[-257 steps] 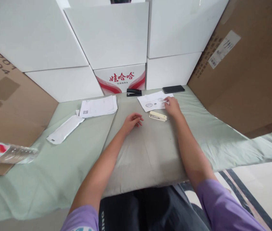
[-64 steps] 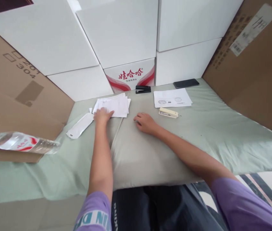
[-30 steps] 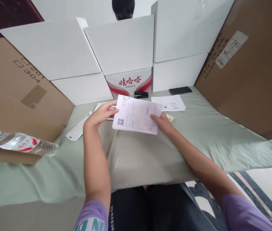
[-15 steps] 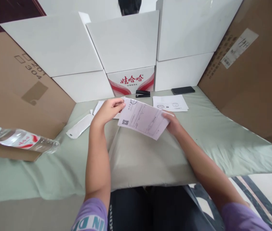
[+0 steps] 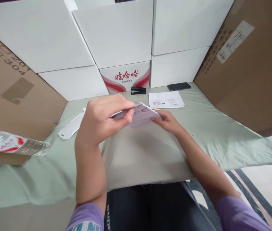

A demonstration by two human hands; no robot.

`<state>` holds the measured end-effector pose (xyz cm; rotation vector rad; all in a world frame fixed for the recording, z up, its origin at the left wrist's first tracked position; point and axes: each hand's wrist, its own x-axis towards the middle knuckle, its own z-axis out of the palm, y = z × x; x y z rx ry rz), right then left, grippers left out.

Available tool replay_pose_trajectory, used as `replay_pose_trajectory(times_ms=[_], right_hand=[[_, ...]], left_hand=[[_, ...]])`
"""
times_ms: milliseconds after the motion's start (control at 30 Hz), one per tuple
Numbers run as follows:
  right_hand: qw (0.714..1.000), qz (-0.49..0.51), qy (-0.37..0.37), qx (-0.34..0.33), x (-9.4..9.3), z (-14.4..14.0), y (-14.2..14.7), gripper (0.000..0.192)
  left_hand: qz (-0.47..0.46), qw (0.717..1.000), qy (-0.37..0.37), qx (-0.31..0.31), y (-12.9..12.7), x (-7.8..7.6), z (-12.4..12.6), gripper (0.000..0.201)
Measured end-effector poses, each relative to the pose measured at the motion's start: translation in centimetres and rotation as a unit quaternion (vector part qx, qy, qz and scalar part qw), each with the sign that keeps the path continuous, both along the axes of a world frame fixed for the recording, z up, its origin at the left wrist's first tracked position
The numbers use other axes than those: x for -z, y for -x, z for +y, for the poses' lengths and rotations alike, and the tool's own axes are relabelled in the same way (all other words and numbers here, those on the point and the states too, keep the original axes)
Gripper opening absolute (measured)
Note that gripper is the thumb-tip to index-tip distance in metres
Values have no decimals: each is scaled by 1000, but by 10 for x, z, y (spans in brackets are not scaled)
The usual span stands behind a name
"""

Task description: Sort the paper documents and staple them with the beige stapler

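Left hand: pinching papers
Right hand: gripping their opposite side
Papers: raised, likely unfinished
Sheets: beyond right hand, flat, apparently done
Black stapler: beyond grip, untouched

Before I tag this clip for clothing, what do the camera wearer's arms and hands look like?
The short left sleeve is purple with a white, teal-lettered band; the right sleeve is purple too. Both forearms, the left hand and the right hand are bare.

The left hand is raised in a pinch, and the right hand grips with thumb uppermost.
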<state>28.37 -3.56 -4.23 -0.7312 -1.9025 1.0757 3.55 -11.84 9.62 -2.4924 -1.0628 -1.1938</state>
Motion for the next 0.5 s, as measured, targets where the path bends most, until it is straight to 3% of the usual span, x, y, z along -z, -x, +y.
replay_pose_trajectory(times_ms=[100, 267, 500], right_hand=[[999, -17, -44, 9, -2, -5, 3, 26], [986, 24, -157, 48, -4, -22, 16, 24], [974, 91, -202, 47, 2, -35, 25, 18]], left_hand=[[21, 1000, -7, 17, -5, -4, -8, 16], [55, 993, 52, 91, -15, -8, -16, 17], [61, 988, 68, 123, -20, -11, -23, 18]])
